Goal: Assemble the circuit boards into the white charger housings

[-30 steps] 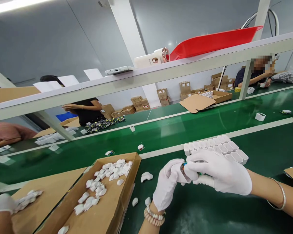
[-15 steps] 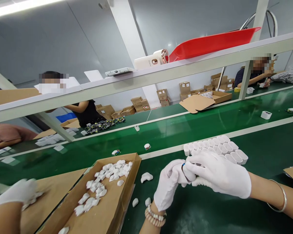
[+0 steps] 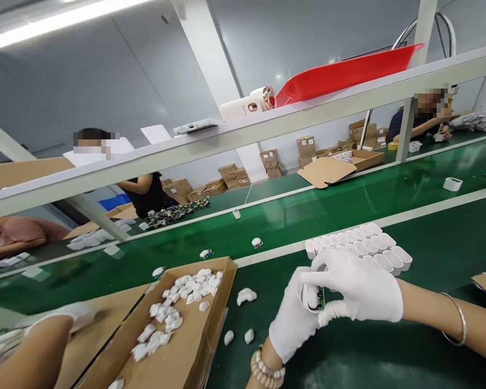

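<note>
My left hand [image 3: 295, 313], in a white glove with a beaded bracelet at the wrist, is closed around a small white part with a green circuit board [image 3: 319, 298]. From the right, my right hand [image 3: 354, 286], also gloved, pinches the board's edge between thumb and fingers. Rows of white oval cases [image 3: 372, 243] stand just behind my right hand. Loose white pieces [image 3: 247, 295] lie on the green table left of my hands. A cardboard tray [image 3: 194, 346] farther left holds many white crumpled pieces [image 3: 192, 286].
A green conveyor [image 3: 283, 216] carries small parts behind the table. A shelf rail [image 3: 308, 116] crosses above, bearing a red tray [image 3: 348, 75]. At the lower left reaches another person's gloved hand [image 3: 75, 315]. More people sit across the line.
My hands have turned the part so its green board shows, and my left hand has shifted slightly right and down. Parts on the conveyor have moved right. The neighbouring person's hand has moved right.
</note>
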Tool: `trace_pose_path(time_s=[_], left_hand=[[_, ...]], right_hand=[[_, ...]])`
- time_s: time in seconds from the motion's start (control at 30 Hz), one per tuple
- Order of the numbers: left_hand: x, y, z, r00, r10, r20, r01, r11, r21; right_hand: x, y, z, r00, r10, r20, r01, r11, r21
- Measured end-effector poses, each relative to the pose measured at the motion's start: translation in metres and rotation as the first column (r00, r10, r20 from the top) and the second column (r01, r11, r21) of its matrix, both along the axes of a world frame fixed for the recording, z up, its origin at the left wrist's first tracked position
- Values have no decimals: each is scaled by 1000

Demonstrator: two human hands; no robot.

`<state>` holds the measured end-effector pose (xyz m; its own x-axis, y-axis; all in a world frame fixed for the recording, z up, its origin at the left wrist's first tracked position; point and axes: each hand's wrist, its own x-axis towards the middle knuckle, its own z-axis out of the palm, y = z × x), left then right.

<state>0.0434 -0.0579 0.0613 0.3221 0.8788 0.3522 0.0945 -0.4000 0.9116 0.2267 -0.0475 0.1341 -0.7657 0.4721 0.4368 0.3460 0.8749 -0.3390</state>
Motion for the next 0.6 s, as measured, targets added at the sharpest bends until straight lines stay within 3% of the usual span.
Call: trace_pose_path(time_s=[0.1,0.2,0.4,0.6], left_hand=[[-1,-5,-7,982,122,-147,-108,989,104],[-6,-12,-11,966,209,-152,-185,970,158],[-2,-10,-4,994,60,-89,-59,998,19],[-4,-6,7,993,-4,-120,8,1000,27]], right_hand=[[-3,5,-10,987,122,-100,-136,980,-142],[-4,10,-19,946,235,-222,-295,908,-296],[-5,7,-28,931,204,-302,-334,811,-481],[-9,3,-33,897,216,-385,-414,713,-566]])
